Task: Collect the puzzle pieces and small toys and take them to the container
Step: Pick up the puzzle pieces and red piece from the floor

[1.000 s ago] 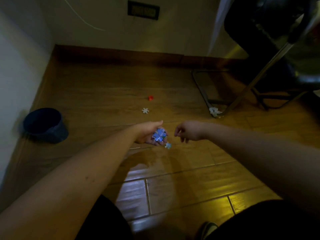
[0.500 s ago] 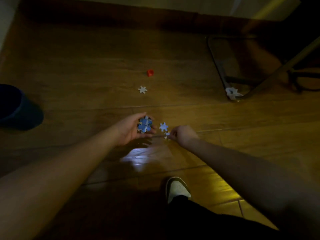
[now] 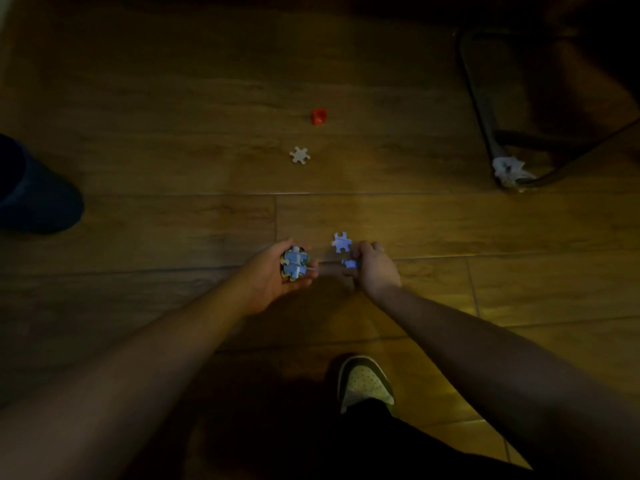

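My left hand point(image 3: 277, 275) is cupped around a stack of blue puzzle pieces point(image 3: 294, 264) just above the wooden floor. My right hand point(image 3: 372, 268) is down at the floor, its fingertips pinched on a small blue puzzle piece point(image 3: 349, 263). A loose blue piece point(image 3: 342, 242) lies on the floor right beside that hand. Farther off lie a pale puzzle piece point(image 3: 300, 155) and a small red toy point(image 3: 319, 117). The dark blue container point(image 3: 38, 192) stands at the left edge, partly cut off.
A chair's black metal frame point(image 3: 481, 109) with a white wad point(image 3: 510, 170) at its foot stands at the right. My shoe point(image 3: 367, 382) is planted on the floor below my hands. The room is dim.
The view has tipped further down toward the floor. My right hand dropped from mid-air to the floor and pinched a small blue piece. My left hand kept its stack.
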Tool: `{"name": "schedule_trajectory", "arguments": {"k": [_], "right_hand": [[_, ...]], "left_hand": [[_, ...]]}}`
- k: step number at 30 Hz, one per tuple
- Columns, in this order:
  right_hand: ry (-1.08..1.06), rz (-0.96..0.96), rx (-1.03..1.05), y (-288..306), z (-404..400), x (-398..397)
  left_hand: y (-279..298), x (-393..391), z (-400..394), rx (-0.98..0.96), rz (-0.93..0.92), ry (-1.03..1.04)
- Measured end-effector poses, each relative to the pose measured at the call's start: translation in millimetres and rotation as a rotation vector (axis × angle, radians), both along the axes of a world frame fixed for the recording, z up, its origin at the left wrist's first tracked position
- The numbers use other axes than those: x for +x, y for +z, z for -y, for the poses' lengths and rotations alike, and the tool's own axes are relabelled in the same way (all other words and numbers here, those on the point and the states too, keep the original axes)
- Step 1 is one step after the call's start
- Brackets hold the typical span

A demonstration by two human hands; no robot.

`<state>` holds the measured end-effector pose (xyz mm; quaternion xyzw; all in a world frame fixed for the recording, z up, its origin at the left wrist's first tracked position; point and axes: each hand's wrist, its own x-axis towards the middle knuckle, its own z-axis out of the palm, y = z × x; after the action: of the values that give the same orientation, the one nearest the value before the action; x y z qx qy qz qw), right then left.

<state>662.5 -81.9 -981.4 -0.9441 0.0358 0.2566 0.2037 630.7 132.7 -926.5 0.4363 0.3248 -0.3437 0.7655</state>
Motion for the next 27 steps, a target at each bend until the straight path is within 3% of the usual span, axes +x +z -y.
{"name": "schedule_trajectory", "arguments": {"k": [7, 11, 14, 19, 23, 27], "right_hand": [[-0.251, 0.006, 0.320, 11, 5, -2], [-0.274, -0.038, 0.615, 41, -12, -10], [-0.228, -0.075, 0.689, 57, -26, -20], [-0.107, 0.039, 0.560, 61, -36, -18], [-0.200, 0.186, 0.432, 49, -26, 0], [-0.128, 0.092, 0.253, 22, -21, 16]], "left_hand": [[-14, 1, 0, 0.089, -0.008, 0.019], [-18, 0, 9, 0.131, -0.039, 0.023], [-17, -4, 20, 0.082, -0.040, -0.021], [-17, -3, 32, 0.015, 0.004, -0.002], [-19, 4, 28, 0.068, -0.021, 0.096], [-18, 9, 14, 0.287, -0.125, 0.014]]}}
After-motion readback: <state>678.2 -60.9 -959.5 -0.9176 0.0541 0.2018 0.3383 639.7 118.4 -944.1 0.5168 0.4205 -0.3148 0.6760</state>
